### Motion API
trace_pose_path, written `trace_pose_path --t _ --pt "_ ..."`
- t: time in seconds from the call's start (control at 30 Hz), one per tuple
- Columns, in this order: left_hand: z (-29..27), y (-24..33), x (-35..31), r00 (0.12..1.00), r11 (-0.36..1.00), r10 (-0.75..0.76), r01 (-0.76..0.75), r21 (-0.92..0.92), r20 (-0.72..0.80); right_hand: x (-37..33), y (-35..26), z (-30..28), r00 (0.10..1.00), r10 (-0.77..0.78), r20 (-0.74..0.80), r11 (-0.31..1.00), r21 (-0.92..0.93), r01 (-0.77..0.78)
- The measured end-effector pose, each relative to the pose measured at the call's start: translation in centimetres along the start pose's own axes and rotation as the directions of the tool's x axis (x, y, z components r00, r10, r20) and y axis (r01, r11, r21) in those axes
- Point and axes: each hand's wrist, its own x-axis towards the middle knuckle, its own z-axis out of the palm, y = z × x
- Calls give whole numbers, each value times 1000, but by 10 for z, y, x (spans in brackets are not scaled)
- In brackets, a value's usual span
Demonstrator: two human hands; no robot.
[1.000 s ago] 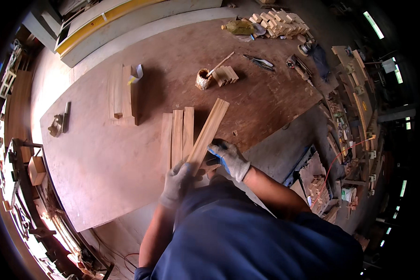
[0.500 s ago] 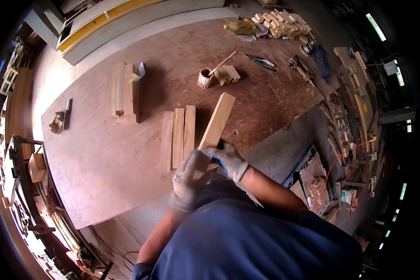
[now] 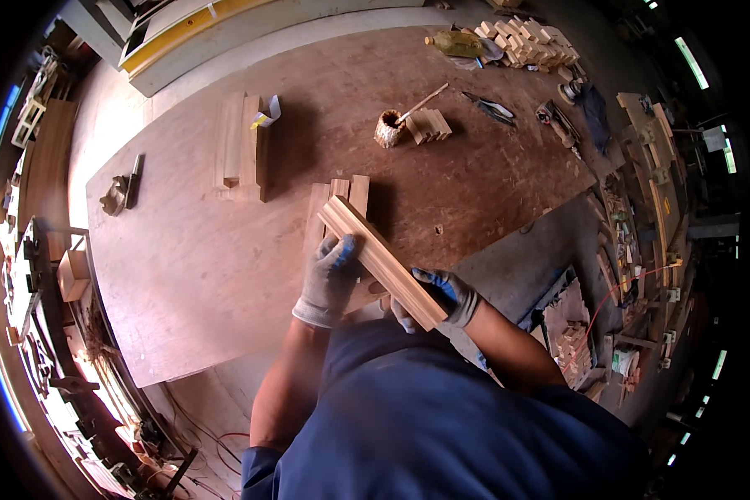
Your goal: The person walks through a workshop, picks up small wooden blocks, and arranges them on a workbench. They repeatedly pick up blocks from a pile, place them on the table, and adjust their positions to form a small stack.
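Both hands wear grey gloves with blue palms. A pale wooden board [image 3: 382, 262] with a lengthwise grooved face slants across in front of me, held above the near edge of the table. My left hand [image 3: 327, 279] grips it near its far upper-left end. Around its near lower-right end my right hand [image 3: 443, 298] is closed, partly hidden behind the wood. Just beyond the board, several loose wooden strips [image 3: 359, 193] lie side by side on the table, partly covered by it and by my left hand.
On the brown tabletop [image 3: 192, 275] stand a stack of boards [image 3: 240, 146], a hand plane [image 3: 123, 190], a crusted glue pot [image 3: 388, 129] with a stick, and small wood blocks [image 3: 429, 125]. Farther off lie pliers [image 3: 489, 108], a bottle [image 3: 452, 42] and a block pile [image 3: 529, 43].
The board has turned from pointing away up-right to slanting from upper left to lower right. My left hand has moved to its far end, my right hand to its near end.
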Motion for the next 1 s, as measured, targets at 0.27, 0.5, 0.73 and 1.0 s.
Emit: trace_pose_path --t 0.27,0.5,0.73,1.0 --pt "-33 -20 9 988 986 105 -89 138 -112 -8 -10 -3 978 -117 -172 911 -412 37" --pt "-66 -27 4 988 988 152 -152 40 5 -19 -22 12 907 -279 -316 805 -592 42" --pt "-70 -9 -11 972 971 124 -160 -177 -199 -24 -49 12 859 -380 -343 759 -646 78" --pt "-107 -31 -23 923 738 385 -326 591 28 -18 -54 -1 768 -474 -431 822 -528 211"
